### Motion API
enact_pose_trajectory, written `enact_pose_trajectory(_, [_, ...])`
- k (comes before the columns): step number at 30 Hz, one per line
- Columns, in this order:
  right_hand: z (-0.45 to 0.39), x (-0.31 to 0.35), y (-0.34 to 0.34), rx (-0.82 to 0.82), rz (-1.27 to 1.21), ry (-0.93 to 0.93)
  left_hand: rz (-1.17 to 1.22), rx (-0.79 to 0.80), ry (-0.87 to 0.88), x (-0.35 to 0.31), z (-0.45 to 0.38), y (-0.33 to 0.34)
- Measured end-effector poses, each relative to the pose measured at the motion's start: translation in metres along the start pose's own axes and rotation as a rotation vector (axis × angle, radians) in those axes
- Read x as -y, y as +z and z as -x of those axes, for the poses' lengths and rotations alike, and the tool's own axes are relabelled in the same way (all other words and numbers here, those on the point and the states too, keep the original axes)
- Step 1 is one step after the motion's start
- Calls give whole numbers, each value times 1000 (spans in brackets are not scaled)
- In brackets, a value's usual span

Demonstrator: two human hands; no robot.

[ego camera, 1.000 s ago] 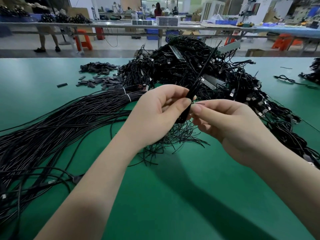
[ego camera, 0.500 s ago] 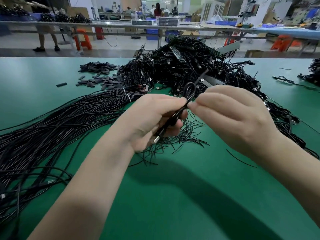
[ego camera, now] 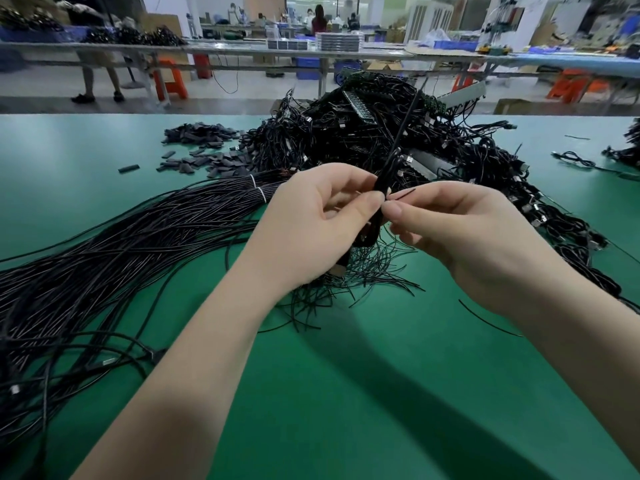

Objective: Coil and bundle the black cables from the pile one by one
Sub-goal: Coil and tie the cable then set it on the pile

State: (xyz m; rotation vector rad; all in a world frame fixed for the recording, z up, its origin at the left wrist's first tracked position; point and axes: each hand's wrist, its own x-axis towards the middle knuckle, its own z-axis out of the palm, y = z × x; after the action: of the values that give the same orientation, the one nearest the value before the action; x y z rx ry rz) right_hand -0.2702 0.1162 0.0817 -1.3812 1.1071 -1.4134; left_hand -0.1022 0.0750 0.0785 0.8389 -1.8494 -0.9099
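nearest the camera lay the bare green mat of the work table (ego camera: 346,393), with two forearms reaching out over it. above it, the left hand (ego camera: 311,230) had its thumb and fingers curled round a folded black cable bundle (ego camera: 375,216), clamping the coil upright, its loose end poking up and away toward the heap. the right hand (ego camera: 460,237) sat just beside it, fingertips pinching a thin black tie wire (ego camera: 403,194) where it met the bundle, the wire's short tail sticking out to the right. under both hands lay a scatter of short black tie wires (ego camera: 363,275), and off to the left a long sheaf of straight black cables (ego camera: 121,244) waited, strapped near its far end with white bands (ego camera: 258,188). further out sat the tangled black heap of finished cable bundles (ego camera: 398,133), with a litter of small dark flat pieces (ego camera: 204,150) to its left. judging from that grip, this was the tying step, and here was the danger: if the left thumb eased, the springy coil would likely fan open; if the pinch slid off that slim wire, the twist could come undone. the upstanding loose end might also snag the heap behind. beyond the table edge, blurred benches (ego camera: 311,53) and orange stools (ego camera: 173,79).
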Motion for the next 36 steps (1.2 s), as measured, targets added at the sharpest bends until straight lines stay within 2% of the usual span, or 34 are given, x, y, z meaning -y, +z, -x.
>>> enact_pose_trajectory(1, [0,0,0,-10,72,-73,-3,8,-2,0,0,0])
enact_pose_trajectory(2, [1,0,-1,-35,257,-212,20,20,-19,-1,0,0])
enact_pose_trajectory(5, [-2,0,-9,-76,1067,-896,230,80,-194,-2,0,1])
enact_pose_trajectory(6, [-3,-1,-11,-46,1226,-1097,300,100,-253,-3,0,0])
enact_pose_trajectory(7, [-3,-4,-12,-28,1295,-1218,358,111,-287,-3,-1,0])
enact_pose_trajectory(8, [-3,-6,-11,-51,1290,-1238,394,111,-292,-3,-1,0])
enact_pose_trajectory(10, [-1,-10,-6,-160,1114,-1015,365,71,-227,-3,-1,1])
enact_pose_trajectory(12, [2,-8,2,-191,733,-547,290,10,-141,-1,-1,1])
enact_pose_trajectory(14, [1,-4,7,-88,166,-55,260,-22,-102,2,-2,-1])
enact_pose_trajectory(15, [0,-3,8,-46,-37,106,248,-23,-88,2,-3,-2])
enact_pose_trajectory(17, [-1,-4,6,1,-195,225,180,-23,-50,4,-2,-6])
enact_pose_trajectory(23, [-2,-3,5,73,-174,232,52,-5,-18,3,-1,-7])
enact_pose_trajectory(25, [-3,-2,4,46,-159,170,49,-3,-24,4,-1,-6])
enact_pose_trajectory(26, [-3,-2,4,16,-57,64,47,6,-23,4,-1,-6])
enact_pose_trajectory(27, [-2,-4,3,-28,170,-115,50,24,-35,4,-1,-5])
enact_pose_trajectory(29, [-2,-6,-2,-129,848,-667,139,79,-148,3,-1,-4])
enact_pose_trajectory(30, [-3,-7,-4,-132,1092,-933,248,112,-246,2,-2,-5])
enact_pose_trajectory(31, [-3,-9,-4,-125,1217,-1128,373,140,-335,0,-3,-6])
enact_pose_trajectory(32, [-2,-10,-2,-132,1235,-1206,456,157,-379,-2,-3,-7])
enact_pose_trajectory(33, [-2,-13,-1,-167,1192,-1170,462,155,-365,-2,-3,-7])
enact_pose_trajectory(34, [-2,-14,0,-208,1086,-1037,417,131,-313,-1,-3,-7])
enact_pose_trajectory(36, [0,-12,8,-250,721,-547,293,31,-182,0,-3,-8])
